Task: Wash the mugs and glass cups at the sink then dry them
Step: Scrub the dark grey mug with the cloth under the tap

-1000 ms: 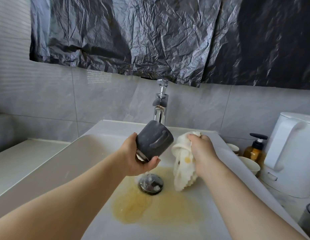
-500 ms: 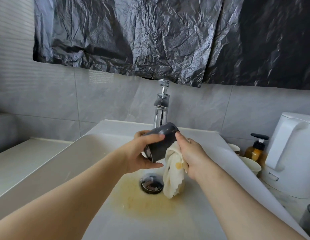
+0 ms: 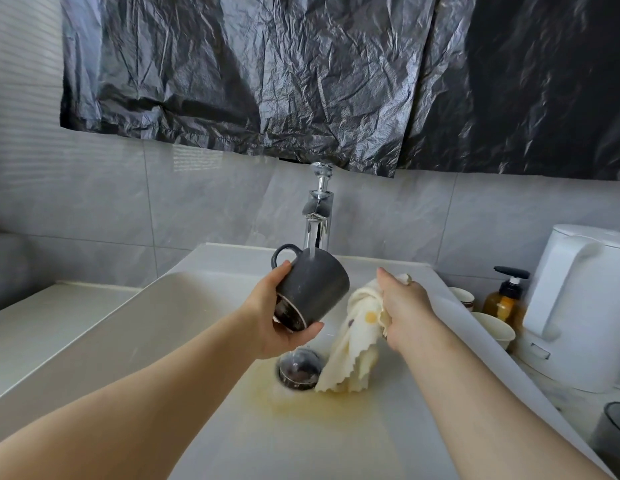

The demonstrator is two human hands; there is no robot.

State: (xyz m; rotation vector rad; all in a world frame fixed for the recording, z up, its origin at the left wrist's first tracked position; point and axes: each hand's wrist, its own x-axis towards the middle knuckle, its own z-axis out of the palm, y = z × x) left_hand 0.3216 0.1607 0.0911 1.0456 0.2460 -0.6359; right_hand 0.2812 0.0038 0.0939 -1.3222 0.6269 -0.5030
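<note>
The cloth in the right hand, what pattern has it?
Cream cloth with a yellow dot and a small dark spot, seen in the head view.

Both forearms are showing bare up to the frame edge, no sleeves coming into view. Left hand (image 3: 279, 322) is wearing nothing: no ring, watch or glove showing. Right hand (image 3: 407, 311) is wearing a small ring (image 3: 409, 279) on one finger; can't tell which finger. Wrists are showing no bands.
</note>
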